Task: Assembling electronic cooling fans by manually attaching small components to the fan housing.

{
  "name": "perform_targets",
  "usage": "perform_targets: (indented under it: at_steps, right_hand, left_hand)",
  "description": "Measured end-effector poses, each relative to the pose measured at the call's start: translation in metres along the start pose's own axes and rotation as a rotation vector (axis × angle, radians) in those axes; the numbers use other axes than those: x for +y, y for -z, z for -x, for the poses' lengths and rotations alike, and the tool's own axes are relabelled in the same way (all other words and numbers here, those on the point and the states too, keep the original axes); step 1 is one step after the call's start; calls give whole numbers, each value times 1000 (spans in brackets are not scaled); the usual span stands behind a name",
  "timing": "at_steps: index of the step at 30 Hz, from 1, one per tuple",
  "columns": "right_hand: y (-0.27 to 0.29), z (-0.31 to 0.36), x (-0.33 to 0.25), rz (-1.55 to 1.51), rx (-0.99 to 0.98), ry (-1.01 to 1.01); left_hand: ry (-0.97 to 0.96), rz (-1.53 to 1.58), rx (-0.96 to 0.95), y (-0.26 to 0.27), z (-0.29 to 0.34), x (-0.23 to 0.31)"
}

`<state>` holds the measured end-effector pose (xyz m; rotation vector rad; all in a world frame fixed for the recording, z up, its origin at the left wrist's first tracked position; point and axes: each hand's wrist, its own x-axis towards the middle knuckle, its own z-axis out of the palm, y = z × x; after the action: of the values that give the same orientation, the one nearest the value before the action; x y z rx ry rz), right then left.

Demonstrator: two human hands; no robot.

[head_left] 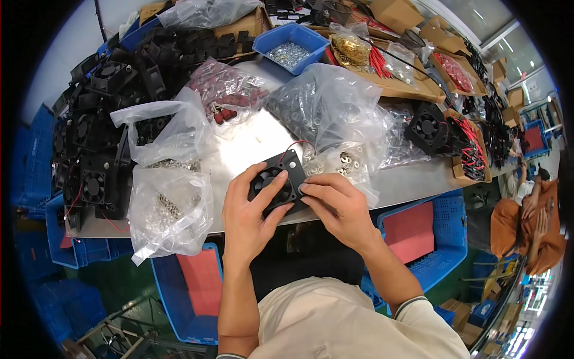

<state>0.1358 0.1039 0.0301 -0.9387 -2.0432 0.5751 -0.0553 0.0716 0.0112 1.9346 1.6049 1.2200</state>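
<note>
A black cooling fan on a flat black plate [293,170] lies at the table's front edge, a thin red wire looping from its far side. My left hand [253,206] grips it from the left, fingers over the fan and thumb along the near side. My right hand [338,206] is closed in a pinch at the plate's right edge. A small pale round piece shows at those fingertips, too small to name. Just beyond the right hand, an opened clear bag of washers [347,163] lies on the table. Left of my left hand is a clear bag of small metal hardware [170,206].
Black fan assemblies [95,134] are piled at the left. A blue bin of small metal parts [290,51] stands at the back. Large plastic bags [329,105] crowd the middle. Blue crates [451,239] sit below the table edge. Another person [529,221] sits at far right.
</note>
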Motion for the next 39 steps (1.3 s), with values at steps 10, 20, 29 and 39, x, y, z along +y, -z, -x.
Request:
perform_targets:
  at_steps: [10, 20, 29, 39]
  right_hand:
    - [6, -1, -3, -116, -63, -199]
    - [12, 0, 4, -677, -21, -537]
    - [13, 1, 7, -746, -36, -648]
    - [19, 6, 26, -1459, -5, -858]
  left_hand:
    - [-18, -15, 8, 0, 0, -2]
    - [-3, 7, 13, -1, -1, -1]
    - [30, 10, 40, -1, 0, -1]
    - [25, 13, 27, 1, -1, 1]
